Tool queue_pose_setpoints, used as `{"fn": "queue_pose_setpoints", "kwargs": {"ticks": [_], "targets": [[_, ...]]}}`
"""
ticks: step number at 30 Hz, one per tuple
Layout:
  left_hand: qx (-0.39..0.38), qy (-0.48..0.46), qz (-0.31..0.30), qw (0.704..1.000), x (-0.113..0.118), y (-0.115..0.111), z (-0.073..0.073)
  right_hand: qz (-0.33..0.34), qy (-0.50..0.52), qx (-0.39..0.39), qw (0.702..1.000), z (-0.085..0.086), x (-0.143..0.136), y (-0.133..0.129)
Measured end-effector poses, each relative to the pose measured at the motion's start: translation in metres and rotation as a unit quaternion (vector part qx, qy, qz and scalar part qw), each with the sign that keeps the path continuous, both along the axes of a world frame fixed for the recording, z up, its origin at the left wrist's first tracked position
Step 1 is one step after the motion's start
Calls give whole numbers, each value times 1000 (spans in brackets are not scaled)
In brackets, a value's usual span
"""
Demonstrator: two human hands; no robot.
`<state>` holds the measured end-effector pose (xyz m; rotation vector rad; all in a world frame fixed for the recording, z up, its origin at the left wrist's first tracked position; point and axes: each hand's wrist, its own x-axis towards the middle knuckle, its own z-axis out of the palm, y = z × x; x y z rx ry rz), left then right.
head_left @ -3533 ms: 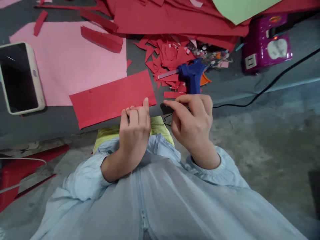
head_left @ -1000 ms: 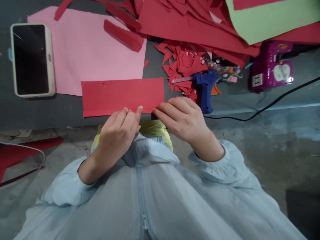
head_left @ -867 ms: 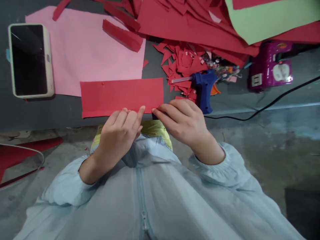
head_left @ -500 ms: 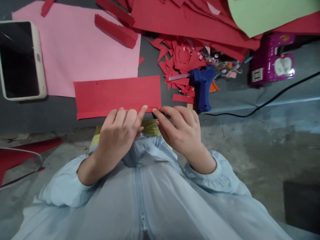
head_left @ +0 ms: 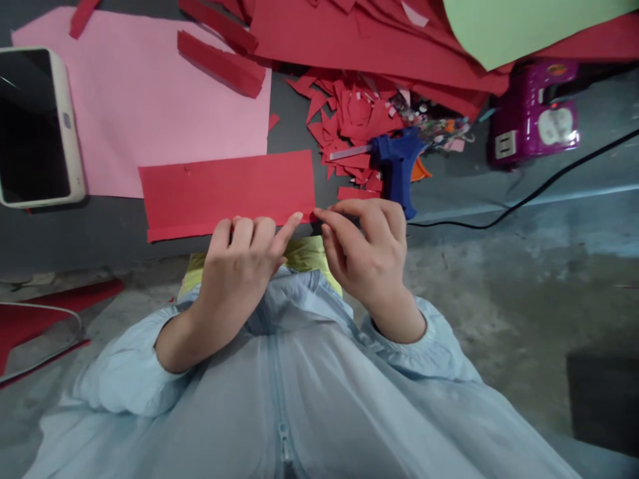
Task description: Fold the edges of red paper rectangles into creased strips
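A long red paper strip (head_left: 229, 186) lies at the table's front edge, with a narrow fold along its near side. My left hand (head_left: 244, 259) is closed on the near edge of the strip, right of its middle, fingers curled and the index finger pointing along the fold. My right hand (head_left: 369, 246) touches the strip's right end with the index fingertip; its other fingers are curled and its thumb is partly hidden. Whether it pinches the paper is too small to tell. The strip overlaps a pink sheet (head_left: 170, 113).
A phone (head_left: 32, 126) lies at the left. Red scraps (head_left: 349, 110), a blue glue gun (head_left: 398, 166) and a purple device (head_left: 534, 120) with a black cable (head_left: 549, 183) are on the right. Red sheets (head_left: 369, 46) and a green sheet (head_left: 524, 26) lie at the back.
My right hand has shifted slightly right to the strip's end corner, away from my left index finger. The whole view has drifted a little, moving the table items slightly left.
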<state>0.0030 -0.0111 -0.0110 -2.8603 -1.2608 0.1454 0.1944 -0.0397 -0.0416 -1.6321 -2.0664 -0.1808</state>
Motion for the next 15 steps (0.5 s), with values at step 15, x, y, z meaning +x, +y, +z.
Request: {"fn": "queue_pose_setpoints", "kwargs": {"ticks": [15], "targets": [[60,-29,-59,996,-4,0,-7,-42,-106,-9,993,-1,-15,-9]]}}
